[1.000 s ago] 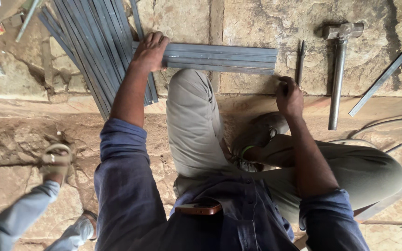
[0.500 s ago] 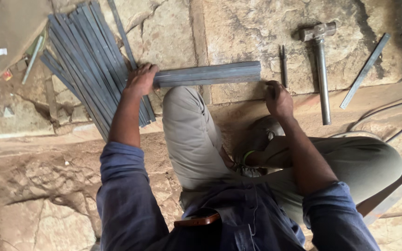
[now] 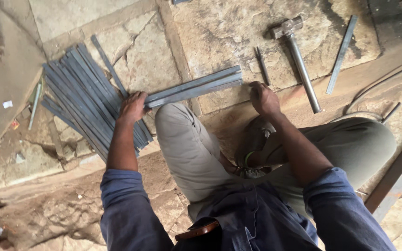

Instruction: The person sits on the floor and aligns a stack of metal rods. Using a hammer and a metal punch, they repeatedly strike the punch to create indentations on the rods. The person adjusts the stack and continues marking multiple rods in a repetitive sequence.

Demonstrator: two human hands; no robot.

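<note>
Two hands: both down at the one short bundle of metal strips (image 3: 194, 87), one at each end.
Left hand (image 3: 133, 106): wraps its fingers over the bundle's left end and grips it, pressing it to the stone.
Right hand (image 3: 262, 96): sits curled at the bundle's right end, knuckles up; touching the strip ends or just beside them, cannot tell which, nor whether anything small is pinched in the fingers.
Bundle: lies flat on the stone slab (image 3: 219, 32), slightly tilted, just beyond the bent knee (image 3: 177, 135), between the two hands.
Loose pile of strips (image 3: 82, 97): fans out to the left, under and behind the left wrist, touching the bundle's left end.
Tools: hammer (image 3: 298, 60) on the slab to the right, head away from the person; thin punch (image 3: 262, 65) just above the right hand; single flat strip (image 3: 342, 53) further right, apart.
Step in hand: by the look of it, squaring up and steadying the bundle, ends being evened.
Next move calls for: a firm left grip so the strips do not slide apart, ends kept flush, and a short reach for punch or hammer.
</note>
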